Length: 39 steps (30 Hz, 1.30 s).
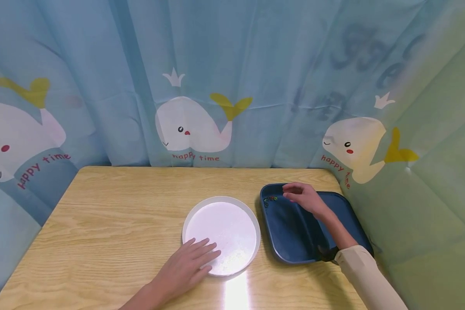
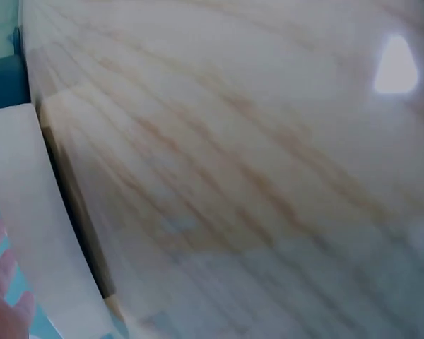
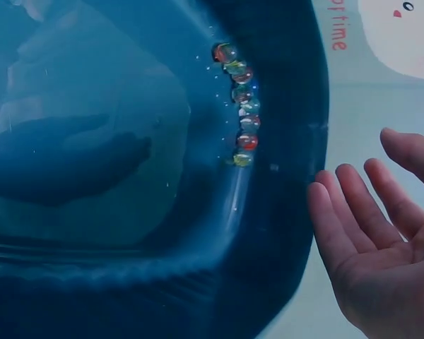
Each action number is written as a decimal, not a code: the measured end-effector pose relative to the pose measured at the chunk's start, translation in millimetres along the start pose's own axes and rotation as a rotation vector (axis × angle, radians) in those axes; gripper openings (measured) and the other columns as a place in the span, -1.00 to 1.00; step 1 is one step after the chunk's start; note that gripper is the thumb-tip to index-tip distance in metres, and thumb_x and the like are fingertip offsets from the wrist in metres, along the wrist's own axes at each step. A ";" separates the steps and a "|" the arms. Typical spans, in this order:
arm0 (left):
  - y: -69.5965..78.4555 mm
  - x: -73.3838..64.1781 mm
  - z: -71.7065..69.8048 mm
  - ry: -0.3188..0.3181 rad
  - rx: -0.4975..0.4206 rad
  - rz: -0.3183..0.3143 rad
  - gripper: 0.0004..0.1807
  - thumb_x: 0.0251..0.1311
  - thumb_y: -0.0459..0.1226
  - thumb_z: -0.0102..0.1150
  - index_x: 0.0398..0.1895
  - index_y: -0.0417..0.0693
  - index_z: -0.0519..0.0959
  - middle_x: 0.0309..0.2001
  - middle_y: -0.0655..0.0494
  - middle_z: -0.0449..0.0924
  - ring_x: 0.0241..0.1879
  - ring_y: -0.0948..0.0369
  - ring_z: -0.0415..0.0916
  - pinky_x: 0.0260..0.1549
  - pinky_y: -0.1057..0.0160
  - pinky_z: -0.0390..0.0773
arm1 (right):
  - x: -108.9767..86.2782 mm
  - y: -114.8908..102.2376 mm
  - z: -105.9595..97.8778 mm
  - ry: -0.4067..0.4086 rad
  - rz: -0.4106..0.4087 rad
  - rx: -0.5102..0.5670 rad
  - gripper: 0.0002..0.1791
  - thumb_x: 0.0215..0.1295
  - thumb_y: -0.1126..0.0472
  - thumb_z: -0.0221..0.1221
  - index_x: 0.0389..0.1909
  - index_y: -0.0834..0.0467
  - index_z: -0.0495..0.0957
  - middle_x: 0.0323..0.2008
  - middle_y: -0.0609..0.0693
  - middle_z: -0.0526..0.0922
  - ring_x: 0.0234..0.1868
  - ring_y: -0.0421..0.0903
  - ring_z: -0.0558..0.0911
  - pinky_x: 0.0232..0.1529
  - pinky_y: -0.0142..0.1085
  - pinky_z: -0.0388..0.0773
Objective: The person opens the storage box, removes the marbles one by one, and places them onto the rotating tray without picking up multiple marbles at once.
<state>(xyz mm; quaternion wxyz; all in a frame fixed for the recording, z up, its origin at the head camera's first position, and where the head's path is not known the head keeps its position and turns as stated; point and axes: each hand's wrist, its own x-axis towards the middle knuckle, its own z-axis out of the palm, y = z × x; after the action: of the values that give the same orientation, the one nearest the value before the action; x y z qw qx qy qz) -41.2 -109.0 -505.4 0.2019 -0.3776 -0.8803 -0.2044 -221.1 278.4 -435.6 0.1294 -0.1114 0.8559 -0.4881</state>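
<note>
My left hand [image 1: 190, 265] lies over the near left rim of a round white tray [image 1: 232, 234], fingers spread and straight. In the left wrist view, the fingers [image 2: 0, 272] show past the tray's white side wall [image 2: 46, 219]. Above the far side of a blue divided tray [image 1: 290, 234] hovers my right hand [image 1: 304, 198], fingers loosely bent with nothing between them. Several clear glass marbles [image 3: 246, 120] with coloured swirls line up against the wall of the blue tray's left compartment, in its far left corner in the head view.
Both trays stand side by side on a wooden table [image 1: 120, 215]. Whale-print curtains [image 1: 193, 125] hang close along the table's back and right edges. A raised divider [image 1: 308, 226] splits the blue tray into two compartments. Its glossy floor reflects an arm.
</note>
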 end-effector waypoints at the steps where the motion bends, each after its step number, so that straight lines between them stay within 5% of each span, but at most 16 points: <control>1: 0.1 -0.7 0.2 -0.007 0.004 0.001 -0.67 0.42 -0.11 0.09 0.17 0.09 0.62 0.19 0.16 0.59 0.24 0.10 0.47 0.17 -0.07 0.45 | 1.7 1.7 0.4 -0.007 0.001 -0.003 -0.57 0.44 0.24 0.18 0.20 0.43 0.47 0.12 0.37 0.55 0.08 0.22 0.58 0.12 0.09 0.53; 10: 0.8 -4.9 2.2 -0.053 0.010 -0.002 -0.67 0.40 -0.11 0.12 0.16 0.13 0.63 0.20 0.19 0.59 0.24 0.13 0.47 0.19 -0.04 0.43 | 12.4 12.8 3.0 -0.036 0.024 -0.085 -0.58 0.43 0.26 0.18 0.18 0.44 0.48 0.07 0.32 0.60 0.01 0.11 0.62 0.01 -0.04 0.61; 19: 0.5 -8.0 4.1 -0.031 0.021 0.045 -0.68 0.46 -0.09 0.03 0.16 0.13 0.63 0.18 0.20 0.60 0.21 0.14 0.50 0.18 -0.06 0.43 | 18.5 14.3 7.9 -0.020 0.072 -0.159 -0.61 0.41 0.28 0.19 0.16 0.41 0.51 0.06 0.31 0.61 0.08 0.18 0.58 0.04 -0.02 0.58; 29: 1.7 -9.8 2.3 -0.004 0.052 0.109 -0.68 0.51 -0.11 -0.05 0.12 0.12 0.65 0.14 0.19 0.62 0.18 0.15 0.52 0.15 -0.08 0.40 | 26.5 17.7 16.7 0.013 0.065 -0.222 -0.66 0.35 0.32 0.23 0.08 0.41 0.56 -0.06 0.28 0.67 -0.06 0.12 0.62 -0.07 -0.10 0.59; 39: 2.7 -12.6 4.7 0.012 0.065 0.109 -0.65 0.55 -0.09 -0.13 0.07 0.15 0.68 0.12 0.21 0.64 0.16 0.17 0.54 0.17 -0.06 0.35 | 35.9 25.7 23.0 0.004 0.077 -0.292 -0.70 0.30 0.33 0.25 -0.01 0.41 0.60 -0.15 0.24 0.69 -0.09 0.14 0.63 -0.15 -0.14 0.57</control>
<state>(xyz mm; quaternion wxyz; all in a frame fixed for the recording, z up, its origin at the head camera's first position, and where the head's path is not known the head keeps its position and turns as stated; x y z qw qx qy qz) -32.1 -112.3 -515.2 0.2303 -0.4169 -0.8633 -0.1667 -249.0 261.3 -473.1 0.1291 -0.0951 0.9216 -0.3535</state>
